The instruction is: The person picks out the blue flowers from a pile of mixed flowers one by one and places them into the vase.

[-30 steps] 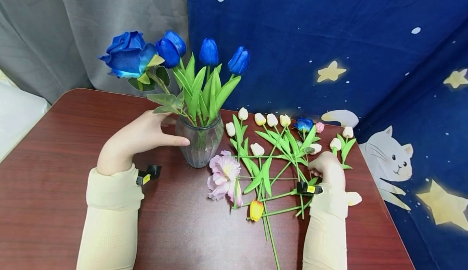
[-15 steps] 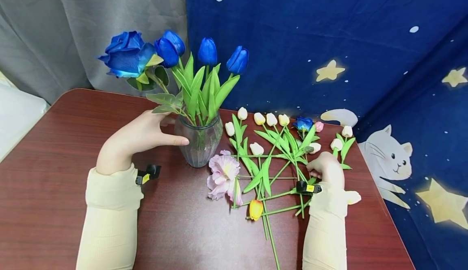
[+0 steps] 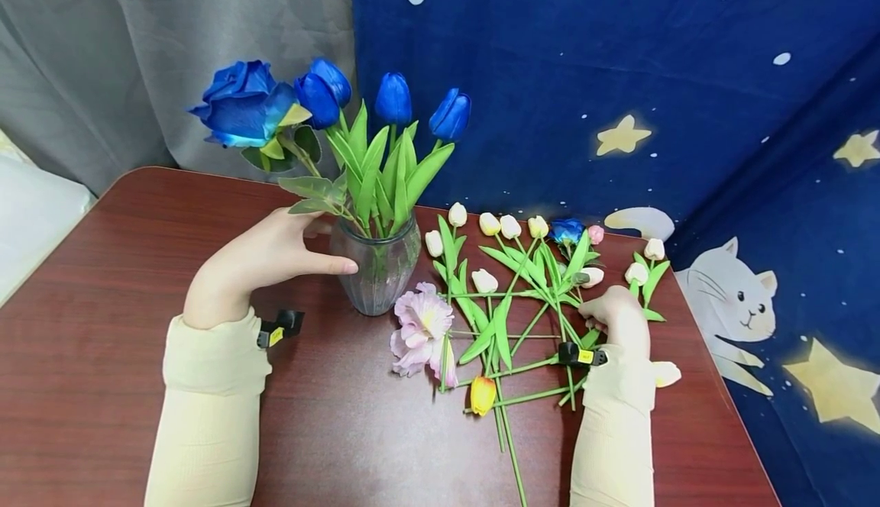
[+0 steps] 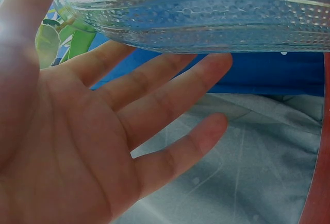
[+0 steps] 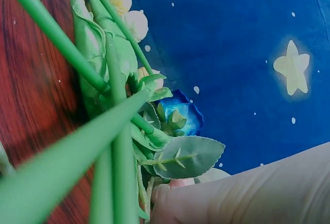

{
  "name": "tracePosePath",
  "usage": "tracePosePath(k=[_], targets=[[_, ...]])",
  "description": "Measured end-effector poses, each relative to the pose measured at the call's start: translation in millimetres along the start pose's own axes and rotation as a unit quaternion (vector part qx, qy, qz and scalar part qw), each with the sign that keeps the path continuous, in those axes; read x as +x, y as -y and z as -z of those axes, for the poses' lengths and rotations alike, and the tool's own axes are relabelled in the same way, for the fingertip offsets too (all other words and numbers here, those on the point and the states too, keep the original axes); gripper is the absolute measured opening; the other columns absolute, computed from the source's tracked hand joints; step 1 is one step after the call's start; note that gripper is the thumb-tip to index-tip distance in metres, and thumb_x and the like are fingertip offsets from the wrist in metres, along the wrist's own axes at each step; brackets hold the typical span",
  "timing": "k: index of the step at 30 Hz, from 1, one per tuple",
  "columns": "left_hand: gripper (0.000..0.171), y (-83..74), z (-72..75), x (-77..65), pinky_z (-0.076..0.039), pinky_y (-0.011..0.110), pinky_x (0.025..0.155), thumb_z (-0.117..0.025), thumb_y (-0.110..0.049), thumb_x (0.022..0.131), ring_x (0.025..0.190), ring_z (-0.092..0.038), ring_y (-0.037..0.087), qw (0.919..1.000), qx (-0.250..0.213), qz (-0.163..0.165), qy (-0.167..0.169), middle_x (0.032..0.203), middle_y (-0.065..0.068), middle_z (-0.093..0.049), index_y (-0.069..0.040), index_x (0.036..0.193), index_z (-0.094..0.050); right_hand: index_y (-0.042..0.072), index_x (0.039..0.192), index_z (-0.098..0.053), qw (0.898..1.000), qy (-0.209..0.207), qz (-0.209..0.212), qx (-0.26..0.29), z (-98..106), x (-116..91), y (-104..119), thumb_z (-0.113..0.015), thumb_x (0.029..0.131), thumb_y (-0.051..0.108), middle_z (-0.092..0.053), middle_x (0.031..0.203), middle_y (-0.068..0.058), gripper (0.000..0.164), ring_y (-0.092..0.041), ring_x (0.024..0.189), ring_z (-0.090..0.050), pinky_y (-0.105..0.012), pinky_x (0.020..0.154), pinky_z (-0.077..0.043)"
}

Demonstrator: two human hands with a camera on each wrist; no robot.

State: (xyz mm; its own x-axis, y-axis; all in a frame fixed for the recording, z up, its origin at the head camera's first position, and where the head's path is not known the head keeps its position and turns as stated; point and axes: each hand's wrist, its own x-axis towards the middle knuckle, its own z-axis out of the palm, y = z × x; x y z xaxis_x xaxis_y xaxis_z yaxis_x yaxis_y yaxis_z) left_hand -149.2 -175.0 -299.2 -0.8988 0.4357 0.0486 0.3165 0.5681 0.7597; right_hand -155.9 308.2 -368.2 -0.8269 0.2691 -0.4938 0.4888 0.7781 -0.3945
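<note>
My left hand (image 3: 264, 255) is beside a ribbed glass vase (image 3: 374, 285). Its thumb touches the front and its fairly straight fingers (image 4: 172, 92) reach the far side. In the vase stand a large blue rose (image 3: 244, 106) and several blue tulips (image 3: 393, 98). Among the flowers lying on the right, my right hand (image 3: 619, 316) has its fingers curled down at a flower stem. Its fingertips are mostly hidden. Close by in the right wrist view are a smaller blue rose (image 5: 181, 113), its serrated leaf (image 5: 191, 157) and thick green stems (image 5: 121, 167).
Several white tulips (image 3: 510, 226) lie with crossed stems. A pink-lilac flower (image 3: 421, 327) lies before the vase, and a yellow-orange tulip (image 3: 483, 395) lies nearer. A small pink bud (image 3: 596, 234) is at the back edge. Curtains (image 3: 522, 72) hang behind the brown table (image 3: 344, 431).
The smaller blue rose and pink bud have shifted slightly left, and a white tulip near my right hand slightly right. My left hand and the vase stay put.
</note>
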Motion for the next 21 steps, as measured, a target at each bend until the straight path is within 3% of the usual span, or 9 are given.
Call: tracePosePath(k=[9,16,21], targets=[[0.081,0.7,-0.3,0.3,-0.042,0.053,0.097,-0.080,-0.035,0.078,0.117,-0.053,0.034,1.0000,-0.005,-0.006,0.002,0.138,0.012,-0.049,-0.011,0.144,-0.040,-0.003,0.076,-0.071,1.000,0.009,0.014,0.019,3.3,0.7,0.2,-0.065,0.084,0.007,-0.063,0.057,-0.003,0.014,-0.015,0.049,-0.052,-0.028,0.049,-0.043],[0.079,0.7,-0.2,0.1,-0.042,0.053,0.097,-0.080,-0.034,0.079,0.116,-0.054,0.033,0.9999,-0.007,-0.012,0.002,0.137,0.011,-0.050,-0.011,0.143,-0.041,0.000,0.076,-0.072,0.997,-0.030,0.059,-0.025,7.6,-4.8,2.3,-0.065,0.083,0.006,-0.064,0.060,-0.001,0.011,-0.019,0.062,-0.057,-0.032,0.059,-0.044],[0.080,0.8,-0.1,0.5,-0.041,0.053,0.097,-0.080,-0.034,0.079,0.117,-0.053,0.034,0.9999,-0.005,-0.012,0.002,0.138,0.011,-0.049,-0.011,0.144,-0.040,0.001,0.077,-0.072,0.996,-0.048,0.068,-0.027,10.3,-7.0,2.7,-0.065,0.084,0.007,-0.065,0.062,0.000,0.012,-0.020,0.066,-0.056,-0.033,0.062,-0.043]])
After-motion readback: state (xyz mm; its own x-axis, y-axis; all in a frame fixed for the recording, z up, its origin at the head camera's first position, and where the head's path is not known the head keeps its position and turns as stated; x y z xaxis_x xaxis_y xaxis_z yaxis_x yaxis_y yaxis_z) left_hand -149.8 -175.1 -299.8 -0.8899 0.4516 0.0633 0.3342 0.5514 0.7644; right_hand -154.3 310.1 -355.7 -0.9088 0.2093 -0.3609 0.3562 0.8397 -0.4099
